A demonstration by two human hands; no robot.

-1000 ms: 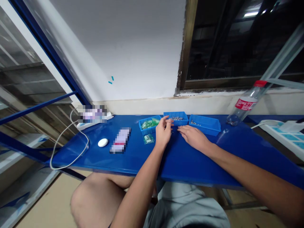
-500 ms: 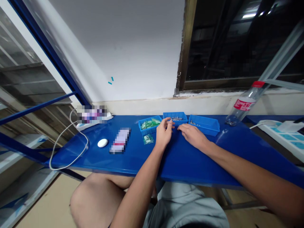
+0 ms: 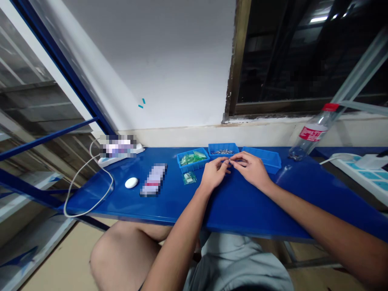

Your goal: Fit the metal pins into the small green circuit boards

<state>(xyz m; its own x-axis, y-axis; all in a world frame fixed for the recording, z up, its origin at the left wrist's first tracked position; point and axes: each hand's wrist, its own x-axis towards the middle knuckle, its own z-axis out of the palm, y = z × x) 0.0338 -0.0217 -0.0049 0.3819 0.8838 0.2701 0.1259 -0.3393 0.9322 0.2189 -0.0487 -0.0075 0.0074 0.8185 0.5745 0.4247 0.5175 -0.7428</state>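
My left hand and my right hand meet fingertip to fingertip above the blue table. Both are closed in a pinch; whatever sits between the fingers is too small to make out. Just behind them is a blue bin of small metal parts. A second blue bin, partly covered by my right hand, stands to the right. Left of my left hand is a blue bin filled with small green-and-clear packets. One flat green packet lies in front of that bin.
A white oval object and a blurred-out phone-like object lie at left, near a power strip with a looping white cable. At right stand a clear bottle with a red cap and another power strip.
My hands were apart, the right one low at the table near the right bin. Now the right hand has lifted and moved left, and the fingertips of both hands touch.
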